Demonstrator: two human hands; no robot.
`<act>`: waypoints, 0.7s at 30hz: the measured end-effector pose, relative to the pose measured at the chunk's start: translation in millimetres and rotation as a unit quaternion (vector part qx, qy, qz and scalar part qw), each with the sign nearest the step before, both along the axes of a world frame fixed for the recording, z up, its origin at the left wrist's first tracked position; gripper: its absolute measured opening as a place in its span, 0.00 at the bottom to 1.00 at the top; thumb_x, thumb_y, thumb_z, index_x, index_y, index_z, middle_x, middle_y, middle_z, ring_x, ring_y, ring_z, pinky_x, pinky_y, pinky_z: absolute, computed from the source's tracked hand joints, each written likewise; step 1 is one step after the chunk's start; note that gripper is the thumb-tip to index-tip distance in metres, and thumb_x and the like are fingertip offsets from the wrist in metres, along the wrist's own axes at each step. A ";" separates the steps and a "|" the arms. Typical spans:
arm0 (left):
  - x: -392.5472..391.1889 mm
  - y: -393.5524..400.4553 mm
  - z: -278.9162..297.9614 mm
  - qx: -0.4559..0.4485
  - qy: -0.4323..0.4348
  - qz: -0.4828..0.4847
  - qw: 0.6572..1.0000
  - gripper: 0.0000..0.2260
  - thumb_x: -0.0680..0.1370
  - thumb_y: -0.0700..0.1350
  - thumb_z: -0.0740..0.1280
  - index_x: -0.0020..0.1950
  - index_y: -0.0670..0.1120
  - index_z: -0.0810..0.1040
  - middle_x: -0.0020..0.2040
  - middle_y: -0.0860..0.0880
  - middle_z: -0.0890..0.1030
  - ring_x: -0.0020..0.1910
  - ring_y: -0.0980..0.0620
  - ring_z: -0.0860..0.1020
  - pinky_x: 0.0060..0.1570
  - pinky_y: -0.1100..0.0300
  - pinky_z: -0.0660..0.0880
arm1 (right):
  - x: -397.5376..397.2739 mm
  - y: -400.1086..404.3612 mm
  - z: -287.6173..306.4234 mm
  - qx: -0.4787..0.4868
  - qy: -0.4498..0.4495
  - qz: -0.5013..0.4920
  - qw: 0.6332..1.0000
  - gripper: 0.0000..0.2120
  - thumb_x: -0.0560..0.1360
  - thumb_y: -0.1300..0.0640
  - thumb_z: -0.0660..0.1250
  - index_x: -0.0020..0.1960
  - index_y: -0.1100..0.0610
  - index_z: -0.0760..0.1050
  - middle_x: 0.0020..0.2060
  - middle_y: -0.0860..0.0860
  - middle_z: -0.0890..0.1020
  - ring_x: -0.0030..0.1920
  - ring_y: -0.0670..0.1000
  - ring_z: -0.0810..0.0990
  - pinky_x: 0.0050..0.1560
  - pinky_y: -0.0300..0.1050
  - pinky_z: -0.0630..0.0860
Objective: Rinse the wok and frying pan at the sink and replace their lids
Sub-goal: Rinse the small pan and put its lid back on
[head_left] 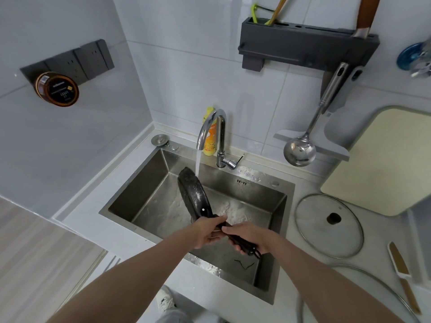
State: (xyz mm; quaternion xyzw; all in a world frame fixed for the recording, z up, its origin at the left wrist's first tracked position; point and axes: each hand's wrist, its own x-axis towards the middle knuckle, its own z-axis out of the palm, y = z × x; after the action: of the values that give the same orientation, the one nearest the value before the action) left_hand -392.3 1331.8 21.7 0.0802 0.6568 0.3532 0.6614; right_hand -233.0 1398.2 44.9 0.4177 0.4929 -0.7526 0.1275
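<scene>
A black frying pan (194,194) is held on edge, tilted, over the steel sink (144,192). Water runs from the chrome tap (211,129) down beside the pan's upper rim. My left hand (207,231) grips the pan's dark handle close to the pan body. My right hand (248,237) grips the same handle further back, near its end loop. A glass lid (312,217) with a dark knob lies flat on the counter right of the sink. The rim of a second, larger lid (377,285) shows at the lower right. No wok is in view.
A cream cutting board (382,169) leans at the right. A steel ladle (300,150) hangs from a dark wall rack (303,47). An orange soap bottle (210,136) stands behind the tap. A knife (403,276) lies on the counter at the right. A jar (57,89) sits near wall sockets.
</scene>
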 end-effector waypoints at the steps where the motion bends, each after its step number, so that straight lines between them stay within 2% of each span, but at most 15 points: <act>1: 2.2 0.1 0.4 -0.002 -0.005 -0.010 1.000 0.11 0.76 0.52 0.72 0.51 0.45 0.82 0.46 0.49 0.85 0.44 0.52 0.82 0.49 0.59 0.76 | 4.1 0.8 -0.4 0.005 0.000 0.006 1.000 0.16 0.77 0.45 0.69 0.48 0.58 0.73 0.34 0.52 0.77 0.28 0.47 0.73 0.27 0.40 0.71; 6: 9.3 5.4 3.6 -0.009 -0.024 -0.022 0.999 0.08 0.76 0.50 0.72 0.51 0.47 0.81 0.45 0.51 0.85 0.45 0.53 0.82 0.49 0.59 0.75 | 15.7 7.1 2.2 0.061 0.004 0.017 0.998 0.18 0.77 0.43 0.69 0.51 0.59 0.76 0.33 0.52 0.78 0.28 0.49 0.74 0.26 0.41 0.72; 9: 10.6 10.9 3.5 -0.001 -0.039 0.016 0.999 0.03 0.78 0.44 0.70 0.49 0.46 0.78 0.44 0.49 0.83 0.44 0.52 0.81 0.47 0.58 0.77 | 16.3 9.1 2.4 0.210 -0.010 0.051 0.976 0.21 0.77 0.39 0.65 0.43 0.59 0.76 0.30 0.54 0.79 0.27 0.54 0.77 0.28 0.43 0.74; 11: 9.6 13.6 3.6 0.008 -0.043 0.032 0.999 0.02 0.79 0.40 0.68 0.50 0.44 0.78 0.47 0.47 0.83 0.47 0.50 0.81 0.53 0.55 0.78 | 13.9 8.7 -0.6 0.301 -0.027 0.082 0.950 0.20 0.76 0.41 0.66 0.41 0.58 0.75 0.31 0.55 0.80 0.29 0.55 0.79 0.33 0.46 0.76; 13: 8.4 14.8 2.7 0.017 -0.053 0.046 0.997 0.04 0.79 0.38 0.67 0.53 0.42 0.77 0.49 0.46 0.83 0.51 0.49 0.81 0.55 0.54 0.78 | 8.5 8.3 -0.4 0.300 -0.036 0.087 0.949 0.15 0.77 0.46 0.67 0.43 0.58 0.72 0.35 0.58 0.82 0.32 0.56 0.81 0.38 0.50 0.79; 15: 8.2 14.4 1.5 0.029 -0.067 0.060 0.996 0.04 0.79 0.38 0.66 0.53 0.42 0.77 0.50 0.46 0.83 0.49 0.50 0.81 0.48 0.57 0.78 | 3.0 7.0 3.2 0.227 -0.032 0.063 0.971 0.10 0.77 0.51 0.67 0.48 0.58 0.71 0.44 0.62 0.84 0.35 0.58 0.85 0.39 0.51 0.82; 16: 8.0 14.6 1.3 0.034 -0.074 0.070 0.994 0.04 0.80 0.38 0.65 0.53 0.42 0.77 0.50 0.45 0.82 0.48 0.50 0.81 0.44 0.58 0.77 | -0.3 5.8 6.3 0.206 -0.026 0.060 0.976 0.08 0.78 0.53 0.67 0.49 0.57 0.71 0.46 0.62 0.84 0.33 0.56 0.85 0.36 0.49 0.82; 19: 4.5 17.2 -0.3 0.038 -0.080 0.100 0.991 0.05 0.79 0.38 0.63 0.52 0.43 0.77 0.48 0.46 0.82 0.40 0.51 0.78 0.33 0.61 0.74 | -13.0 -1.1 10.8 0.278 -0.015 0.080 0.957 0.05 0.80 0.56 0.62 0.52 0.57 0.71 0.35 0.54 0.81 0.23 0.49 0.77 0.24 0.43 0.74; 21: 3.1 21.3 0.9 0.037 -0.080 0.108 0.990 0.06 0.78 0.38 0.61 0.48 0.44 0.77 0.43 0.48 0.81 0.33 0.52 0.76 0.28 0.62 0.69 | -19.7 -5.1 8.1 0.352 -0.023 0.088 0.932 0.09 0.80 0.53 0.61 0.59 0.55 0.71 0.33 0.50 0.79 0.22 0.47 0.75 0.22 0.40 0.71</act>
State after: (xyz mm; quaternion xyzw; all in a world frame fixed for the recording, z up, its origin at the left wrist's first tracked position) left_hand -389.2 1353.1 22.7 0.0050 0.5926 0.4519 0.6667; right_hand -252.7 1393.2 53.0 0.4078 0.7581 -0.5065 0.0496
